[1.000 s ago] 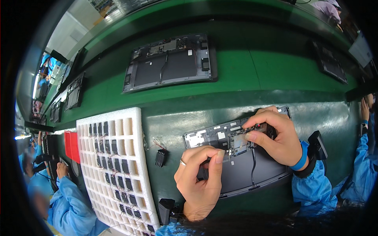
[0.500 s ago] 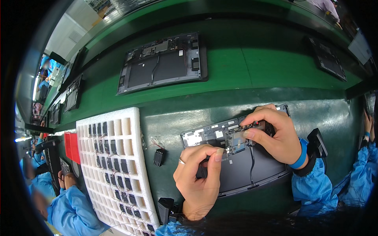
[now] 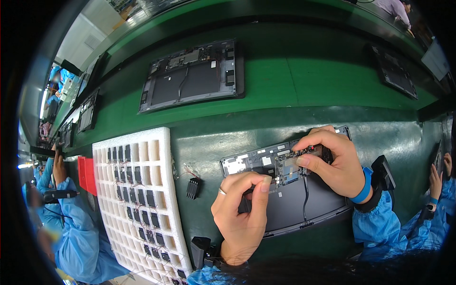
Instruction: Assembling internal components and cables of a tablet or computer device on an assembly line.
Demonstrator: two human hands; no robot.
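A dark, flat device housing (image 3: 285, 211) lies before me on the bench, a black cable running across its inside. Over its upper part is a circuit board (image 3: 290, 172), which my right hand (image 3: 335, 164) grips between thumb and fingers at its right side. At the board's left edge, my left hand (image 3: 242, 211) has its thumb and forefinger pinched together; what lies between the tips is too small to make out. A dark part shows partly behind the left fingers. Left of the housing rests a black ribbed module (image 3: 193, 188) with thin wires.
A white foam tray (image 3: 165, 156) at left holds several black wired modules, with a red bin (image 3: 86, 175) beyond it. Along the green conveyor (image 3: 270, 71) lie more open housings, one large unit (image 3: 190, 76) straight ahead. Co-workers in blue sleeves are at both sides.
The large housing on the conveyor has shifted slightly left. My hands and the board have barely moved, a touch rightward. The left co-worker's arm now reaches up toward the conveyor; the right co-worker's hands have shifted.
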